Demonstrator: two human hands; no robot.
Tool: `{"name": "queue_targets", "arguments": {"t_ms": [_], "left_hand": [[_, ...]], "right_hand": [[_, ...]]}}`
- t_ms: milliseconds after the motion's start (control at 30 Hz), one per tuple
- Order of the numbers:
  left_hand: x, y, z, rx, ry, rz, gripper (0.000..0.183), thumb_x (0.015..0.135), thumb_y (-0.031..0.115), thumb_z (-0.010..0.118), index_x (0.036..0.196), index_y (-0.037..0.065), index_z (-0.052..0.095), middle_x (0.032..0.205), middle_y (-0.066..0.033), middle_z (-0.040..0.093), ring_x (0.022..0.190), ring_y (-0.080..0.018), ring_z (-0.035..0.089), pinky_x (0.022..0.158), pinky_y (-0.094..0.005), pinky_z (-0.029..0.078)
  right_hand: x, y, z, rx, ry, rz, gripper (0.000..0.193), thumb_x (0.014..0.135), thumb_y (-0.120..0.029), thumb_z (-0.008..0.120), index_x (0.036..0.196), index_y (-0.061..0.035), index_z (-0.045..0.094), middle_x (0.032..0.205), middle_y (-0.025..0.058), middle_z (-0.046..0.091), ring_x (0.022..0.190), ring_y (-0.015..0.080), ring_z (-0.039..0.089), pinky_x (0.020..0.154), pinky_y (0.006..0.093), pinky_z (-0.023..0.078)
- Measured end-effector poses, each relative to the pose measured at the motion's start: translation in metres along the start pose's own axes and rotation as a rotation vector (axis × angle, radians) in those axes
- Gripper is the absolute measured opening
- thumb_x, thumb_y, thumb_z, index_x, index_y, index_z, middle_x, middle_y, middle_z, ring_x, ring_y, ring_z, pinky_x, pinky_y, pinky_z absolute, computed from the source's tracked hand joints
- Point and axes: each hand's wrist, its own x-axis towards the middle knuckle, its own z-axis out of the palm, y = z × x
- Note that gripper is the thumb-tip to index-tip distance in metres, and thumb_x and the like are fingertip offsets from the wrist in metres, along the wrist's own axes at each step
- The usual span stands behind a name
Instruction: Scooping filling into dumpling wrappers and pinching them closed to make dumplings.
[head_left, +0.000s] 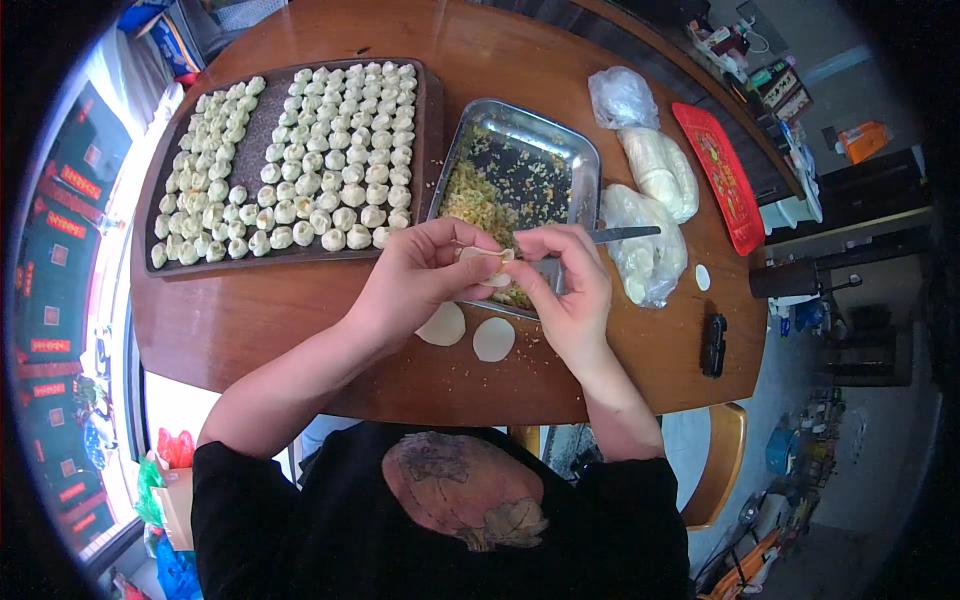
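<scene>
Over the near edge of the metal tray (590, 160), both hands pinch a small round dumpling wrapper (497, 280), its edge partly folded. My left hand (425, 270) is closed on its left side; my right hand (570, 285) pinches its right side. From behind the right fingers sticks out a flat grey blade or spatula (628, 233); whether that hand grips it is hidden. Chopped greenish-yellow filling (475, 195) is heaped at the tray's left side. Two flat wrappers, one left (441, 325) and one right (494, 340), lie on the table below my hands.
A dark tray (262, 145) with rows of folded dumplings fills the table's left. Right of the filling stand plastic bags of pale dough (645, 245), a red tray (718, 178), a lone dough disc (702, 277) and a black object (713, 345). A wooden chair (722, 465) stands at the near right.
</scene>
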Motion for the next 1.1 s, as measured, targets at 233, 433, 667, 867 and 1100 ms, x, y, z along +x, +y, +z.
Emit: {"name": "queue_targets", "arguments": {"t_ms": [233, 433, 667, 867, 1100], "left_hand": [[0.001, 0.0, 0.0, -0.008, -0.006, 0.009, 0.018, 0.092, 0.005, 0.065, 0.107, -0.002, 0.06, 0.092, -0.0082, 0.07, 0.084, -0.0097, 0.068, 0.073, -0.0196, 0.056], [0.0, 0.0, 0.001, -0.036, 0.017, 0.012, 0.018, 0.092, 0.006, 0.065, 0.106, -0.001, 0.057, 0.092, -0.0079, 0.069, 0.084, -0.0103, 0.068, 0.073, -0.0197, 0.057], [0.0, 0.0, 0.001, -0.028, -0.004, 0.002, 0.017, 0.093, 0.006, 0.064, 0.106, -0.001, 0.057, 0.093, -0.0078, 0.069, 0.085, -0.0109, 0.068, 0.075, -0.0201, 0.057], [0.0, -0.001, -0.001, -0.044, -0.001, 0.028, 0.015, 0.094, 0.008, 0.064, 0.106, 0.002, 0.056, 0.094, -0.0045, 0.068, 0.084, -0.0091, 0.067, 0.074, -0.0194, 0.056], [0.001, -0.002, -0.001, -0.007, 0.003, 0.035, 0.015, 0.093, 0.008, 0.064, 0.105, 0.003, 0.057, 0.093, -0.0031, 0.067, 0.083, -0.0091, 0.067, 0.073, -0.0195, 0.056]], "right_hand": [[-0.001, 0.013, -0.005, -0.056, -0.066, -0.121, 0.015, 0.08, 0.001, 0.073, 0.093, -0.0013, 0.065, 0.09, 0.0083, 0.062, 0.082, 0.021, 0.063, 0.073, 0.0302, 0.05], [-0.002, 0.0, 0.001, -0.063, -0.007, -0.047, 0.014, 0.081, 0.002, 0.071, 0.093, -0.0009, 0.064, 0.089, 0.0093, 0.062, 0.082, 0.021, 0.063, 0.073, 0.0304, 0.05], [-0.001, 0.006, -0.003, -0.102, -0.041, -0.12, 0.012, 0.083, 0.001, 0.069, 0.093, -0.0005, 0.065, 0.091, 0.0103, 0.064, 0.08, 0.0205, 0.064, 0.071, 0.0301, 0.05], [0.001, 0.004, -0.002, -0.087, -0.033, -0.06, 0.014, 0.084, 0.001, 0.069, 0.098, -0.001, 0.067, 0.091, 0.0105, 0.064, 0.08, 0.0206, 0.065, 0.072, 0.0291, 0.05], [0.001, 0.005, -0.003, -0.086, -0.063, -0.076, 0.01, 0.084, 0.001, 0.068, 0.093, -0.0009, 0.064, 0.09, 0.0105, 0.061, 0.078, 0.0214, 0.063, 0.071, 0.0303, 0.049]]}}
